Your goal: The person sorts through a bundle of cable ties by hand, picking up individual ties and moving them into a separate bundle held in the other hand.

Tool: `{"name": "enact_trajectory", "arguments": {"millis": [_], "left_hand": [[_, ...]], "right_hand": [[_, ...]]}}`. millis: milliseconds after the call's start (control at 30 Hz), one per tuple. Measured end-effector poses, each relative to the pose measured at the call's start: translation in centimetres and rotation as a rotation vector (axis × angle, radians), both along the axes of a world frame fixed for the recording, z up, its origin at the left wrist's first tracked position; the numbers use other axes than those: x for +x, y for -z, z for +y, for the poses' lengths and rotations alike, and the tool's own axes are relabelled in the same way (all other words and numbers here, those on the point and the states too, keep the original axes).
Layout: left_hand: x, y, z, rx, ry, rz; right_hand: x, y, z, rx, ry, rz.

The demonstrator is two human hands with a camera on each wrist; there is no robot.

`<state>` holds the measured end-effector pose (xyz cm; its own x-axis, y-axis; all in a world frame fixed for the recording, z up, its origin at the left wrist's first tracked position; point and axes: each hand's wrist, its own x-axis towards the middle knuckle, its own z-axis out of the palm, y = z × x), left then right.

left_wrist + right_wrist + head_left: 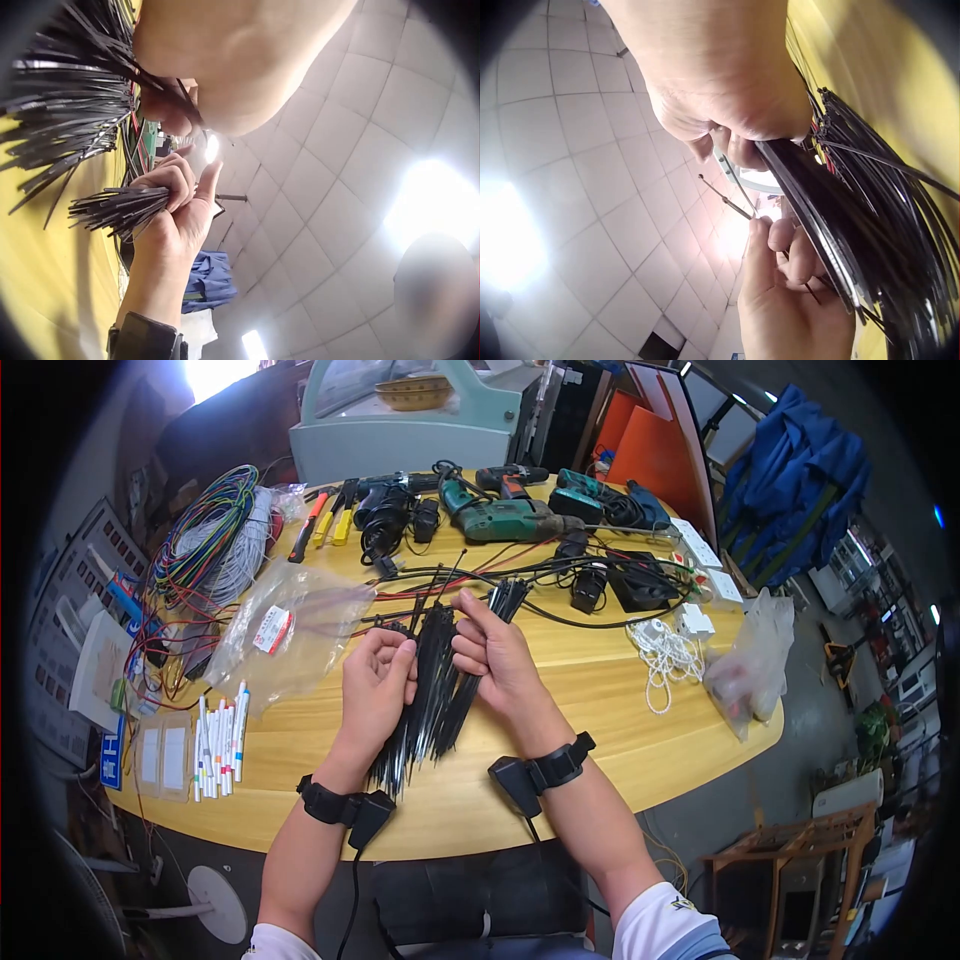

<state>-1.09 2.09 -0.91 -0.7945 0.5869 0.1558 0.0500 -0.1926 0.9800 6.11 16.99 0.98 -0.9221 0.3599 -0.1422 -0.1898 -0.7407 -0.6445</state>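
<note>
My right hand (pixel 500 660) grips a bundle of black cable ties (pixel 482 672), its fingers curled round them. In the left wrist view the cut-off-looking tips of this bundle (pixel 120 211) fan out below the right fist. My left hand (pixel 378 695) pinches a couple of loose cable ties (pixel 739 206) between thumb and curled fingers; in the right wrist view their small heads stick up past the thumb. Between the two hands, a larger pile of black cable ties (pixel 425 695) lies on the wooden table (pixel 300 790). Both wrists wear black camera straps.
A clear plastic bag (pixel 290 625) with a red label lies left of the hands, above several markers (pixel 222 745). Black cables (pixel 600 622), a green drill (pixel 510 520) and other power tools lie beyond. To the right are a white cord (pixel 662 660) and a plastic bag (pixel 752 665).
</note>
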Motion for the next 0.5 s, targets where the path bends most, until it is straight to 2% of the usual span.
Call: {"name": "enact_trajectory", "arguments": {"millis": [267, 500], "left_hand": [[0.41, -0.84, -0.27, 0.047, 0.195, -0.155], [0.57, -0.95, -0.40, -0.001, 0.262, -0.208]], "right_hand": [[-0.02, 0.10, -0.07, 0.017, 0.009, 0.062], [-0.04, 0.07, -0.29, 0.011, 0.011, 0.071]]}}
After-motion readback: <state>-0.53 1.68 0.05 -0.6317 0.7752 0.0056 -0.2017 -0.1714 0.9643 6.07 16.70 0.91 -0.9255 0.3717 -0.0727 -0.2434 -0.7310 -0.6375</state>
